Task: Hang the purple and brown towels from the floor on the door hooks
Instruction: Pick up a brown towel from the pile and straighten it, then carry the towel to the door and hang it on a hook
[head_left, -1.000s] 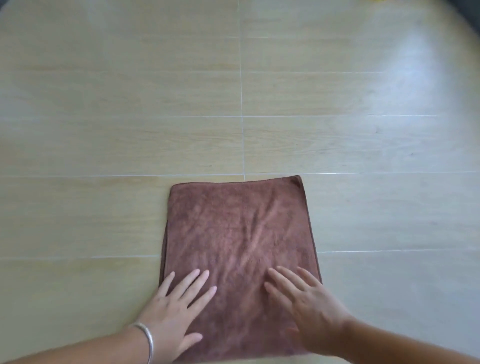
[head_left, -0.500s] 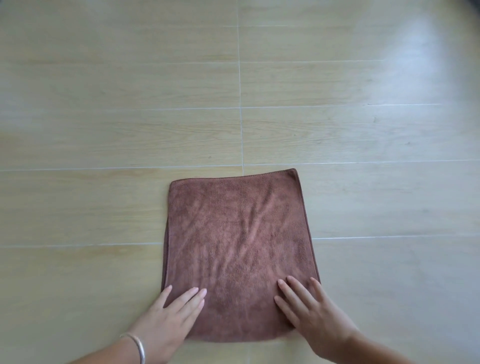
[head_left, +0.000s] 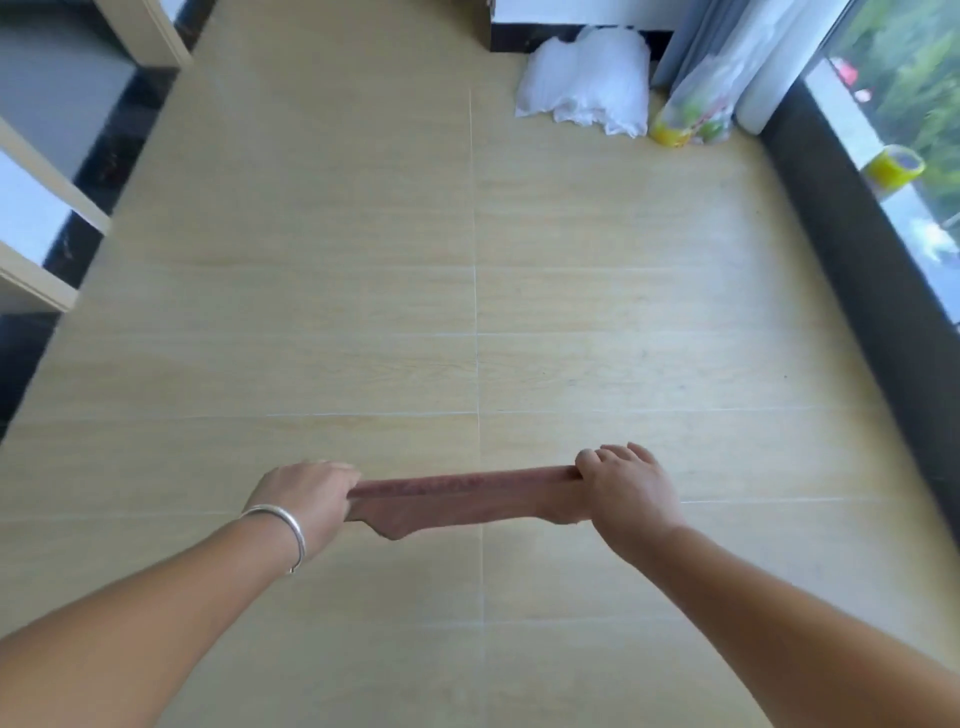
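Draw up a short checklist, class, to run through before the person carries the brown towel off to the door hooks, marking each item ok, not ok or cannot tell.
1. Left hand grips one end of the brown towel: ok.
2. Right hand grips the other end: ok.
3. Towel lifted off the floor: ok.
4. Door hooks in view: not ok.
5. Purple towel located: not ok, none in view.
6. Path clear of the white bag: ok, it lies far off by the wall.

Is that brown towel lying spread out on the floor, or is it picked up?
Picked up. The brown towel is stretched edge-on between the left hand and right hand, each gripping one end, above the floor.
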